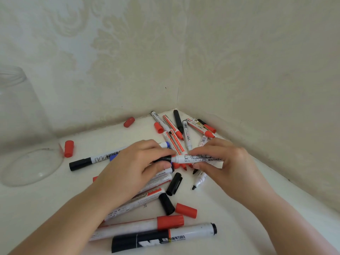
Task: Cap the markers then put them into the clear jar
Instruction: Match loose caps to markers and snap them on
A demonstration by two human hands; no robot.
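Note:
A white whiteboard marker (197,158) is held level above the pile. My right hand (223,162) grips its barrel. My left hand (139,166) pinches a black cap (163,159) that sits on the marker's left end. Below and around the hands lie several markers, some capped, some bare-tipped, such as one with a black tip (198,180). The clear jar (20,129) stands at the far left, with nothing visible inside it.
Loose red caps (69,148) (129,122) (186,210) and black caps (174,184) (166,203) are scattered on the white table (248,208). Two large capped markers (139,227) (163,238) lie near the front. Patterned walls meet in a corner behind the pile.

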